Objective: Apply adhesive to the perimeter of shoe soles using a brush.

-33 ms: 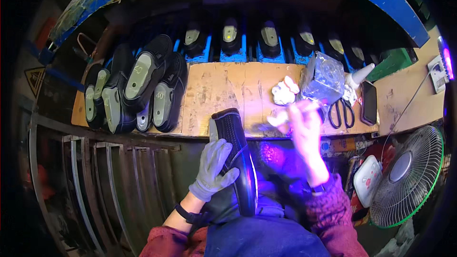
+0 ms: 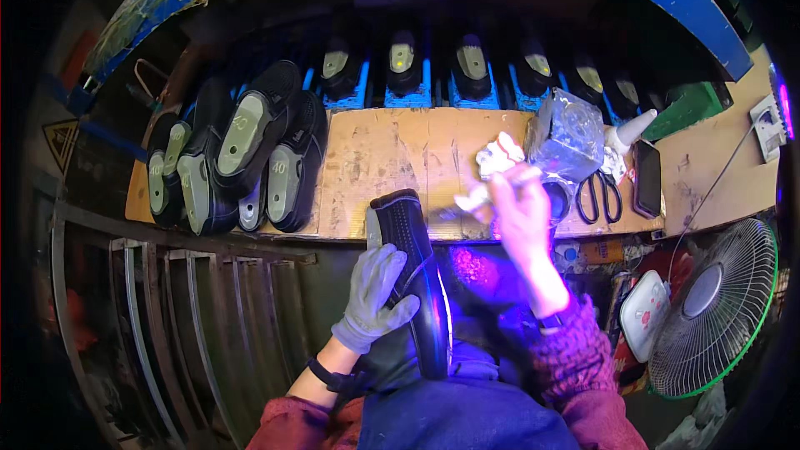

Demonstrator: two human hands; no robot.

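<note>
A black shoe [image 2: 423,283] on a pale grey last leans over my lap, its toe end toward me. My left hand [image 2: 373,296], in a grey glove, is closed around its side. Over the front edge of the bench my bare right hand [image 2: 523,212] pinches a small white object [image 2: 473,199] with a darker tip, too blurred to name. Just beyond those fingers lies a crumpled white wad [image 2: 500,156]. A round dark container [image 2: 557,199] sits close to the right hand, partly hidden by it.
Several black shoes on lasts [image 2: 237,137] crowd the bench's left end. More stand on a blue rack [image 2: 408,97] behind the cardboard surface [image 2: 367,150]. On the right are a plastic-wrapped block [image 2: 567,137], black-handled scissors [image 2: 599,200], a phone [image 2: 647,179] and a fan [image 2: 708,308].
My right hand has shifted slightly left, carrying the small white object with it. The left hand and the shoe stay almost still.
</note>
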